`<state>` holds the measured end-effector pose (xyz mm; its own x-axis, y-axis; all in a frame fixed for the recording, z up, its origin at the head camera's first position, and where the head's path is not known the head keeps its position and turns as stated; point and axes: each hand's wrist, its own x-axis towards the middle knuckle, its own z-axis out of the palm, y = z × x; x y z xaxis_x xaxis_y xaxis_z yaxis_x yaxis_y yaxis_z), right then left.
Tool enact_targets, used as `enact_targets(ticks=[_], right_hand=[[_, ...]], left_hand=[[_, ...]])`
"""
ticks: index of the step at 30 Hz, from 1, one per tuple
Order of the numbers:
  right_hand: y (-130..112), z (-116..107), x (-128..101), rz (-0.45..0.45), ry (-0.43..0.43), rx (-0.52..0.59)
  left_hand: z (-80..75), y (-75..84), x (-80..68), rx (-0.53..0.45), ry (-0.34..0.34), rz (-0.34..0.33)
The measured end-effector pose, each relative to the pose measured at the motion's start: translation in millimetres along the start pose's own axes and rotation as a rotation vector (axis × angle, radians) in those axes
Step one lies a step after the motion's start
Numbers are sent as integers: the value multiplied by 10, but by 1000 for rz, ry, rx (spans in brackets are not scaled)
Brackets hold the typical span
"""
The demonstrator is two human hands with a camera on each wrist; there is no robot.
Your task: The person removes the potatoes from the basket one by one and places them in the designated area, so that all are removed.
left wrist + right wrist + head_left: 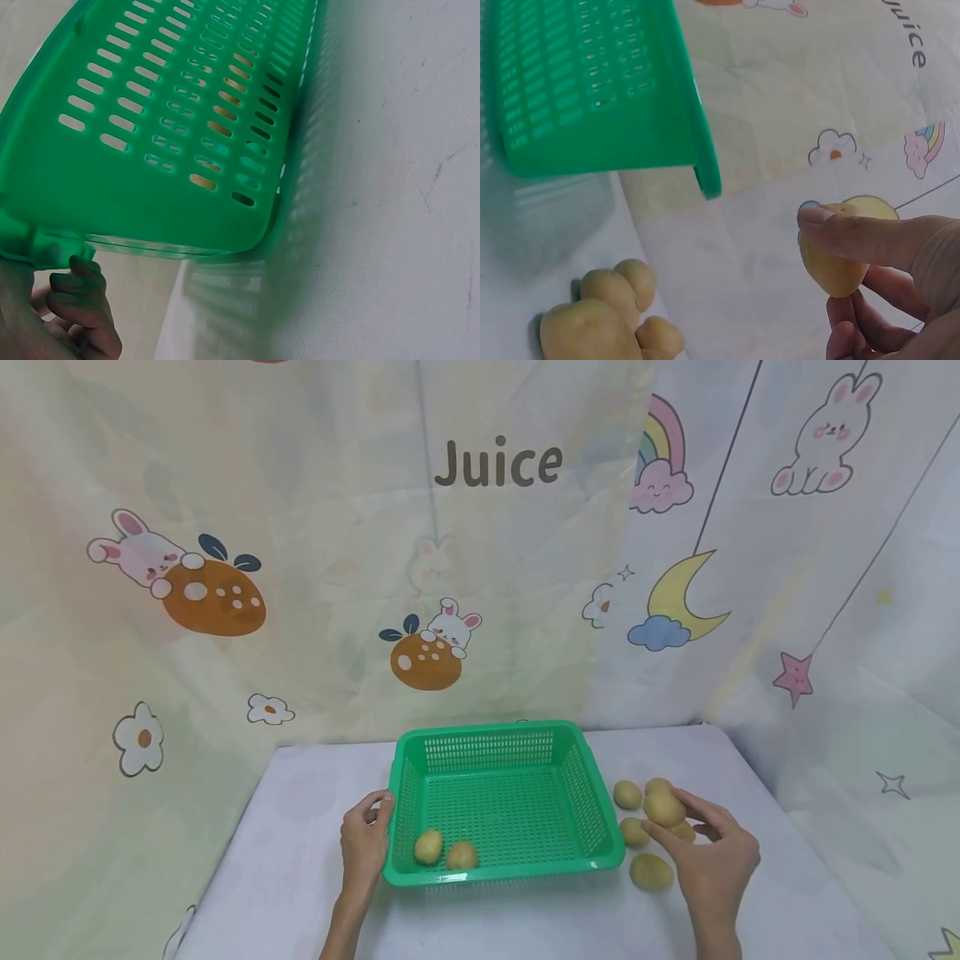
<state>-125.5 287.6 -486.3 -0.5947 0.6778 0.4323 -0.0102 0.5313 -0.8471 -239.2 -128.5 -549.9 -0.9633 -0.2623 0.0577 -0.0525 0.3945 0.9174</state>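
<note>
While left hand (pixel 365 839) grips green basket (pixel 487 739) holding two potatoes (pixel 429 846), right hand (pixel 708 852) pinches potato (pixel 663 808).

basket (pixel 150 112) cut off by frame edges, left hand's fingers (pixel 82 300) partly hidden beneath its rim

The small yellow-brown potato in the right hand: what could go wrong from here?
1. The right hand pinches the small yellow-brown potato with fingertips only; it may slip.
2. The left hand holds just one rim of the green perforated plastic basket; a hard drop could shift it.
</note>
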Motion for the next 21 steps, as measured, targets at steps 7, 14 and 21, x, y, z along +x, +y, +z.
enact_targets(ticks=[7,14,21], right_hand=[[112,-63,13,49,12,-50],[247,-121,34,80,16,-85],[344,-186,32,107,19,-73]], left_hand=[[2,-7,-4,0,7,9],[3,-12,3,-3,0,8],[8,-23,5,8,8,22]])
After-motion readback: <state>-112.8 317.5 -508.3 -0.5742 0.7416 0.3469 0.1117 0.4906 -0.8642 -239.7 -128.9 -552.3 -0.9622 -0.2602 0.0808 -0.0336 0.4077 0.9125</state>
